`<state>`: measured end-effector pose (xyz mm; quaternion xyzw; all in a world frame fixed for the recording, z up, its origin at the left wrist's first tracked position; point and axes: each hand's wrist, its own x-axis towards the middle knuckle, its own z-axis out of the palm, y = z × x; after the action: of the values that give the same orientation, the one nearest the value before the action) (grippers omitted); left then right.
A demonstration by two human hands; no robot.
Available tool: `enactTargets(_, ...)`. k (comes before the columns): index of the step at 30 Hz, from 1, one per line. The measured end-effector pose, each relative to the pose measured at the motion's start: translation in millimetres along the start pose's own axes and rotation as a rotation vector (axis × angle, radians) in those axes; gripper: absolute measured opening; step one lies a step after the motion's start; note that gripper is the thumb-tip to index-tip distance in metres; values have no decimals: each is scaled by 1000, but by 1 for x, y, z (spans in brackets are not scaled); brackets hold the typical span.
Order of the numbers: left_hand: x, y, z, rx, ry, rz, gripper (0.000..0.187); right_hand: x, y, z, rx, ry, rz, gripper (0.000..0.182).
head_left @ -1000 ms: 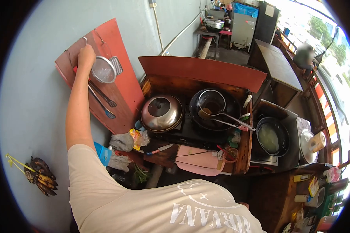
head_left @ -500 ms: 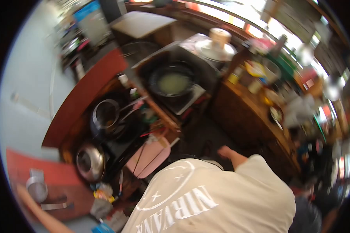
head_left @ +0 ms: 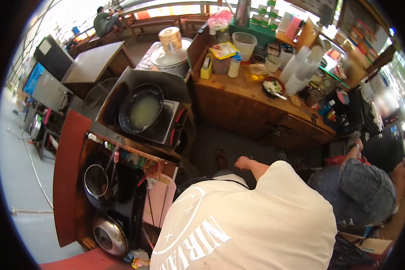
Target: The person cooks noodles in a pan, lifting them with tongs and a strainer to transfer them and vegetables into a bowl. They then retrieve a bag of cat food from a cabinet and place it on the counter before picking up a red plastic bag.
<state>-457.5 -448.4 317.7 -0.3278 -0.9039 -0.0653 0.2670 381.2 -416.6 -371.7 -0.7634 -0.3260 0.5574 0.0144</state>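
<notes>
My right hand hangs low in front of my shirt, above the dark floor. Its fingers look curled in, and I see nothing in them. My left hand is out of view. Ahead to the left, a black frying pan holding pale yellowish liquid sits on a stove. Nearer on the left, a strainer rests over a dark pan. A shiny metal lid is below it. Close to my body is a pink board with long thin utensils across it.
A wooden counter holds a bowl of food, a white-capped jar and plastic cups. A large lidded pot stands behind the stove. A co-worker is close on my right; another person sits far back.
My view has swung right, bringing the counter and the co-worker further in. My left arm, earlier by a strainer on a red surface, has left the view. The right hand still hangs low.
</notes>
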Motion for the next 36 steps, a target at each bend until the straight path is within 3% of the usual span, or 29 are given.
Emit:
enactTargets(3,18,50,50,-316,-164,342,35,-5,25,-1,94,42,30,25)
enactTargets(5,-23,131,64,-506,-241,592,28,-15,36,-2,98,54,20,25)
enactTargets(8,-165,276,6,-645,-516,1049,36,-30,56,2,93,88,21,25)
enactTargets(9,-189,312,6,-720,-797,1130,36,-37,61,5,74,103,26,26)
enactTargets(10,-210,330,21,-550,-799,1199,39,-44,67,9,105,117,48,26)
enactTargets(11,-227,343,63,-618,-854,1366,42,-52,74,13,188,149,74,25)
enactTargets(15,-319,392,106,-280,-1312,1678,46,-85,103,35,357,202,159,23)
enactTargets(16,-339,400,112,-384,-1343,1753,46,-91,113,40,377,211,175,23)
enactTargets(19,-385,423,125,-493,-1403,1799,46,-100,155,68,449,242,215,20)
enactTargets(21,-407,434,125,-559,-1389,1642,46,-92,194,91,303,187,152,18)
enactTargets(22,-415,439,125,-555,-1389,1654,46,-96,205,98,258,169,130,17)
enactTargets(24,-427,449,126,-552,-1278,1650,44,-114,208,99,592,135,389,16)
enactTargets(27,-441,465,129,-435,-1226,1670,43,-126,211,86,578,129,476,14)
enactTargets(32,-473,496,101,-306,-1102,1661,42,-103,236,26,710,146,401,13)
enactTargets(34,-490,511,92,-288,-1057,1673,42,-88,251,-12,386,221,110,14)
enactTargets(36,-509,526,87,-346,-1079,1671,42,-109,239,-60,753,316,222,14)
